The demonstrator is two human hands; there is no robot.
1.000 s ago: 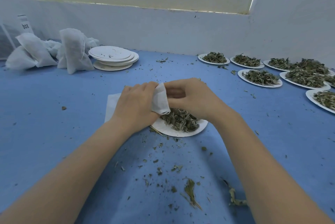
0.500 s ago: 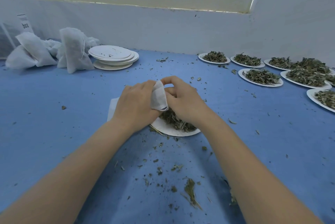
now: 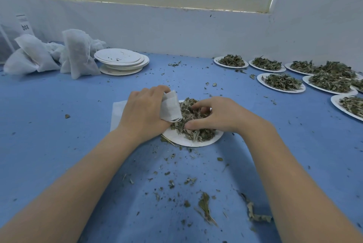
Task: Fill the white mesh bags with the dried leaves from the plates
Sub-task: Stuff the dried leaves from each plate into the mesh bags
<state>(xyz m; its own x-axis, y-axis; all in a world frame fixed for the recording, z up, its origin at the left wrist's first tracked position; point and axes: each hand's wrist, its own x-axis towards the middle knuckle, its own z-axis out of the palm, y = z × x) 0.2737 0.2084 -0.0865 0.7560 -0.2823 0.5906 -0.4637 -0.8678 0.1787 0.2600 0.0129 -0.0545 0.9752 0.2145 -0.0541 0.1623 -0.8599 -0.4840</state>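
A white plate [image 3: 188, 141] with a heap of dried leaves [image 3: 191, 122] lies in the middle of the blue table. My left hand [image 3: 143, 113] grips a white mesh bag [image 3: 170, 108] at the plate's left edge, its mouth turned toward the leaves. My right hand [image 3: 218, 116] is down on the heap with fingers and thumb curled round a clump of leaves. More flat white bags [image 3: 117, 113] lie under my left hand.
Filled mesh bags [image 3: 76, 54] stand at the back left beside a stack of empty plates [image 3: 121, 60]. Several plates of leaves [image 3: 280, 82] line the right side. Leaf crumbs [image 3: 204, 205] litter the table near me. A wall runs along the back.
My right hand has left the bag's mouth and moved right and down onto the leaf heap. My left hand keeps holding the bag.
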